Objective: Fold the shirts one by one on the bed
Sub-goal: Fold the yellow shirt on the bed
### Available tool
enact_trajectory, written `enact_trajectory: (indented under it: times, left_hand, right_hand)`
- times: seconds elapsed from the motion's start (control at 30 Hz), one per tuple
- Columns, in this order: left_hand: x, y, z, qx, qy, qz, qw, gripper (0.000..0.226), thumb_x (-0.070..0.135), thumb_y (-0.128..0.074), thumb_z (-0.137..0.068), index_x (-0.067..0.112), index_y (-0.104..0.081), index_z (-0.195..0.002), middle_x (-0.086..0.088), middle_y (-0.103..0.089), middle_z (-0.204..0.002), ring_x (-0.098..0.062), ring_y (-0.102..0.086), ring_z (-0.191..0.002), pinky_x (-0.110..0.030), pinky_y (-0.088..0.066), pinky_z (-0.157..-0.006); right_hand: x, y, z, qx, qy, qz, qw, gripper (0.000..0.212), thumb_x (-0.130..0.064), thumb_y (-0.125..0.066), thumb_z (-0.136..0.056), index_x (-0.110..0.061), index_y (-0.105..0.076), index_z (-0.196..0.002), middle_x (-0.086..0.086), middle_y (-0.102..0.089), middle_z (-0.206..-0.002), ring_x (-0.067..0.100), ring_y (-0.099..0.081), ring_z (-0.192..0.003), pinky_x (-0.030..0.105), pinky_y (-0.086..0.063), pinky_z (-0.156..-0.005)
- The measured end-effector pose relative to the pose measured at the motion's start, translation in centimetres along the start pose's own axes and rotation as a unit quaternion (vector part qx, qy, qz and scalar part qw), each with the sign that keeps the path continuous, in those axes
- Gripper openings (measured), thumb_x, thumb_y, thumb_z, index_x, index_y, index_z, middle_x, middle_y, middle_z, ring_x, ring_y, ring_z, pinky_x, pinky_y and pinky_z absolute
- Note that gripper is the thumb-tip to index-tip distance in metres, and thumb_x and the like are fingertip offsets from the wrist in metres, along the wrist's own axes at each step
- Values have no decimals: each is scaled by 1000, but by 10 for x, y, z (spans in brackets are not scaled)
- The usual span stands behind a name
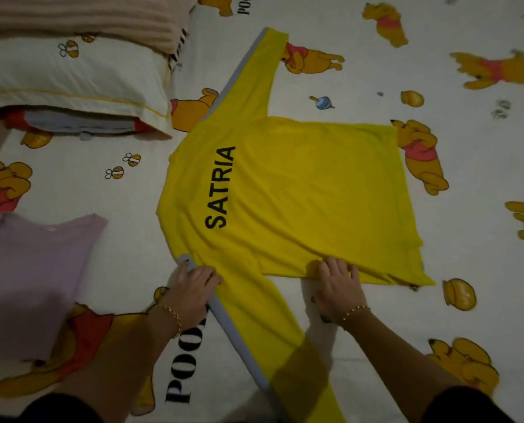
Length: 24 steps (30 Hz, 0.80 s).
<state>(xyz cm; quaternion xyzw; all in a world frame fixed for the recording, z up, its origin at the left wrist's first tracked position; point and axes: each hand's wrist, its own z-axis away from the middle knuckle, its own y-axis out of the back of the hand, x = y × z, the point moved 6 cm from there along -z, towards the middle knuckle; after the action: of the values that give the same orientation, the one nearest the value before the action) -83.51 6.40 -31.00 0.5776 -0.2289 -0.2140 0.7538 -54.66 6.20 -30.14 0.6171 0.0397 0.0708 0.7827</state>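
- We see the yellow SATRIA jersey [300,193] lying flat at centre frame on the Pooh bedsheet [376,331].
- Our left hand [193,282] presses its shoulder, fingers straight.
- Our right hand [337,280] flattens its lower edge, fingers spread.

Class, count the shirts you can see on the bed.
2: a yellow shirt spread mid-bed, a lilac shirt at left. The cloth under the pillow may hide more.

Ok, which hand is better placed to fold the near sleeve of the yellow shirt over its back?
Probably the left. The left hand rests on the near sleeve at the shoulder, while the right hand presses the yellow shirt at its side edge and could pin the body.
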Motion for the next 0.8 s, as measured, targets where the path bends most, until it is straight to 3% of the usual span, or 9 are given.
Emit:
enact_trajectory:
  times: [0.07, 0.2, 0.27, 0.37, 0.43, 0.53, 0.6, 0.7, 0.8]
  left_hand:
    - [9, -7, -8, 16, -13, -31, 999, 72, 13, -81, -36, 24, -47, -98, 2, -59, -88, -18, -61, -78, -45, -48, -85]
    - [15, -11, -26, 32, 1, -72, 997, 55, 0, -76, -40, 18, -45, -81, -3, -53, -67, -25, -55, -58, -34, -47, -59]
    - [12, -7, -26, 27, 23, -75, 997, 45, -2, -74, -34, 16, -52, -70, -5, -51, -62, -25, -54, -53, -31, -47, -54]
    - [17, -12, -15, 12, 32, -53, 998, 51, -3, -77, -18, 15, -54, -60, -4, -50, -57, -24, -54, -48, -30, -47, -51]
    - [19, -18, -10, 0, 33, -39, 999, 60, 0, -77, -5, 15, -53, -57, -3, -49, -55, -23, -53, -45, -29, -48, -50]
    - [24, -14, -10, 14, 34, -33, 999, 62, 1, -77, -3, 17, -53, -58, -1, -50, -56, -21, -54, -46, -31, -51, -54]
    - [27, -11, -10, 22, 37, -35, 998, 63, -1, -77, -5, 19, -53, -60, -1, -51, -58, -21, -56, -48, -37, -52, -57]
    - [33, 1, -14, 23, 54, -46, 997, 61, -6, -78, -8, 21, -57, -59, -1, -53, -60, -22, -59, -53, -44, -51, -61]
    - [46, 14, -25, 12, 82, 7, 997, 48, -14, -71, -34, 18, -59, -67, -4, -56, -66, -27, -60, -63, -41, -46, -64]
  right_hand:
    - [2, -3, 3, 0, 4, 19, 1000, 51, -24, -75, -57, -13, -43, -96, 10, -58, -92, 29, -52, -86, 46, -48, -73]
    - [24, -8, -5, -18, -28, 51, 998, 40, -8, -77, -53, -11, -57, -88, 10, -61, -80, 31, -59, -76, 46, -50, -64]
    - [42, -6, -8, -34, -52, 51, 997, 39, -7, -81, -57, -12, -63, -91, 10, -64, -83, 31, -63, -79, 46, -49, -70]
    - [53, -12, 7, -74, 11, 23, 997, 32, -16, -54, -89, -16, -50, -120, 7, -61, -115, 28, -59, -106, 41, -41, -92]
    - [54, -15, 21, -92, 59, 9, 994, 32, -25, -44, -95, -19, -43, -126, 5, -57, -121, 26, -55, -111, 36, -39, -93]
    - [62, -21, 38, -86, 57, 14, 995, 33, -18, -43, -94, -16, -42, -127, 7, -54, -122, 27, -51, -113, 39, -38, -93]
    - [68, -24, 43, -80, 35, 12, 996, 30, -12, -49, -89, -14, -49, -119, 9, -55, -115, 30, -54, -108, 42, -42, -88]
    - [74, -20, 47, -52, 12, 33, 998, 31, -9, -75, -66, -13, -60, -93, 8, -61, -87, 30, -62, -80, 42, -50, -64]
    - [78, -16, 50, -12, 11, 39, 999, 36, -8, -80, -55, -14, -58, -83, 8, -60, -77, 29, -61, -69, 39, -49, -55]
